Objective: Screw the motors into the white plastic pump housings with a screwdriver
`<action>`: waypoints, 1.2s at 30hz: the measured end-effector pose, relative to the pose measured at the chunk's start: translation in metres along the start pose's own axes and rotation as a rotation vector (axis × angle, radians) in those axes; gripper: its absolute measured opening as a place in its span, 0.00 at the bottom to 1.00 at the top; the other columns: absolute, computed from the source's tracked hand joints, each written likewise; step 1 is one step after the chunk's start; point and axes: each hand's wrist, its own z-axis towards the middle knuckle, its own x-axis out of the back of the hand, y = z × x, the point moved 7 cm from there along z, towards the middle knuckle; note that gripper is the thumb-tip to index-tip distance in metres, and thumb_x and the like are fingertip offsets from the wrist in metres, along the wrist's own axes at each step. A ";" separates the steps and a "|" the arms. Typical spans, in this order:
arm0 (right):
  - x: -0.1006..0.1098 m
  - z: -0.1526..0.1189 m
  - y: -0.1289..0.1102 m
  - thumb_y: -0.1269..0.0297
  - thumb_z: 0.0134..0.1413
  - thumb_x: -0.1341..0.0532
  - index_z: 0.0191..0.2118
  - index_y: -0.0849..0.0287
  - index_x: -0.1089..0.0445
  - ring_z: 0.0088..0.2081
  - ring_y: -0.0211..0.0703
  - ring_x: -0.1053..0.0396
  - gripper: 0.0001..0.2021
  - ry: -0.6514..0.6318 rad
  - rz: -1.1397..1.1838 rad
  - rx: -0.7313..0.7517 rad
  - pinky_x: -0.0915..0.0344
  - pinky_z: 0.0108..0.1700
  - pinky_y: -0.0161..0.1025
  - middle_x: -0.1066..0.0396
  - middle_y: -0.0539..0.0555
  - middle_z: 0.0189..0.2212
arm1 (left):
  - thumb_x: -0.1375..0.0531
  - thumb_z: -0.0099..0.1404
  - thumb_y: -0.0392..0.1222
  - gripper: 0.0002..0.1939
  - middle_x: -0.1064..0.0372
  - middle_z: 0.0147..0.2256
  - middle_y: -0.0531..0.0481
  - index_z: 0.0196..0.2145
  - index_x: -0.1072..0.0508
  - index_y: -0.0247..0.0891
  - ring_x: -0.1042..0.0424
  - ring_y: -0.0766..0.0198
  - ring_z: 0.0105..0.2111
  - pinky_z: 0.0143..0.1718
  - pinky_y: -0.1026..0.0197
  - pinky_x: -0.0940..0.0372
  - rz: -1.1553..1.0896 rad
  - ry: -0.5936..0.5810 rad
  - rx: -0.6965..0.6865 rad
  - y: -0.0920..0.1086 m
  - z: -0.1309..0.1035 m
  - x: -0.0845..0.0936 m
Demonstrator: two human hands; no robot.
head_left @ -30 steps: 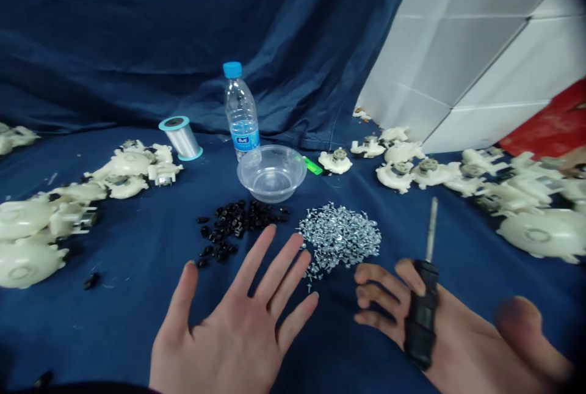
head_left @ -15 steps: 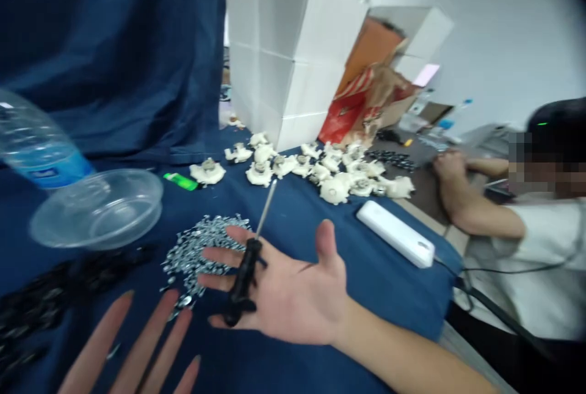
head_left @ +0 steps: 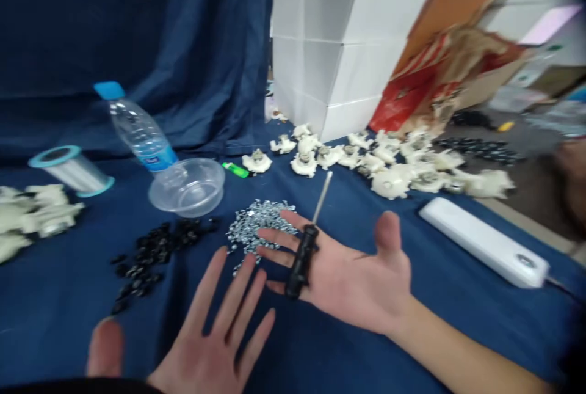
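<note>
My right hand [head_left: 352, 272] is palm up with its fingers stretched out. Across those fingers lies a screwdriver [head_left: 302, 259] with a black handle, its metal shaft pointing away from me; the fingers are not wrapped round it. Lower down, my left hand [head_left: 206, 345] shows its palm, fingers spread and nothing in it. Beyond the fingertips is a pile of small silvery screws [head_left: 259, 220], partly hidden by my right fingers. Left of the screws, small black parts [head_left: 158, 247] lie scattered on the blue cloth [head_left: 82, 333].
A clear plastic bowl [head_left: 196, 189] stands by a tilted water bottle [head_left: 141, 131] and a wire spool [head_left: 73, 171]. Cream plastic parts [head_left: 394, 180] lie at the back, more [head_left: 36, 214] at left. A green lighter [head_left: 235, 169] and a white box-shaped device [head_left: 485, 241] with a cable lie about.
The view has swung left, bringing the spool and the left-hand cream parts into sight; the co-worker at right has mostly left it. More of my left hand shows. The screwdriver stays across my right fingers.
</note>
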 end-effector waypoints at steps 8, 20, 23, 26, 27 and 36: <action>-0.001 0.001 0.005 0.22 0.50 0.51 0.64 0.55 0.37 0.66 0.65 0.44 0.48 -0.063 -0.009 -0.057 0.53 0.67 0.63 0.36 0.65 0.62 | 0.60 0.64 0.78 0.49 0.57 0.72 0.41 0.70 0.49 0.42 0.62 0.49 0.72 0.72 0.42 0.66 -0.182 -0.084 -0.060 0.006 0.003 -0.025; -0.005 0.002 0.006 0.28 0.56 0.46 0.65 0.60 0.39 0.65 0.66 0.42 0.44 -0.131 0.030 -0.047 0.51 0.66 0.61 0.37 0.67 0.61 | 0.60 0.65 0.78 0.49 0.56 0.72 0.38 0.70 0.49 0.40 0.62 0.47 0.72 0.72 0.41 0.65 -0.185 -0.087 -0.081 0.007 0.003 -0.028; -0.006 0.002 0.006 0.31 0.58 0.46 0.64 0.61 0.40 0.64 0.65 0.40 0.41 -0.115 0.027 -0.052 0.51 0.66 0.61 0.38 0.68 0.62 | 0.60 0.65 0.78 0.49 0.57 0.72 0.38 0.70 0.50 0.40 0.63 0.46 0.72 0.71 0.41 0.65 -0.194 -0.110 -0.076 0.007 0.002 -0.029; -0.007 0.001 0.007 0.33 0.59 0.44 0.64 0.61 0.41 0.63 0.64 0.40 0.39 -0.101 0.022 -0.057 0.51 0.66 0.61 0.38 0.68 0.62 | 0.61 0.64 0.79 0.50 0.58 0.72 0.38 0.71 0.51 0.41 0.64 0.47 0.72 0.71 0.41 0.66 -0.184 -0.131 -0.068 0.006 0.001 -0.028; -0.007 0.001 0.007 0.34 0.59 0.44 0.64 0.61 0.41 0.63 0.63 0.39 0.39 -0.096 0.018 -0.060 0.51 0.66 0.61 0.38 0.68 0.61 | 0.61 0.64 0.79 0.50 0.58 0.72 0.39 0.71 0.51 0.41 0.65 0.47 0.72 0.71 0.41 0.66 -0.179 -0.135 -0.067 0.006 0.002 -0.027; -0.007 0.003 0.008 0.36 0.61 0.43 0.61 0.59 0.37 0.62 0.63 0.38 0.34 -0.089 0.019 -0.060 0.47 0.64 0.61 0.37 0.67 0.60 | 0.64 0.64 0.79 0.51 0.60 0.72 0.36 0.70 0.52 0.37 0.66 0.47 0.72 0.71 0.42 0.64 -0.188 -0.199 -0.081 0.007 0.004 -0.035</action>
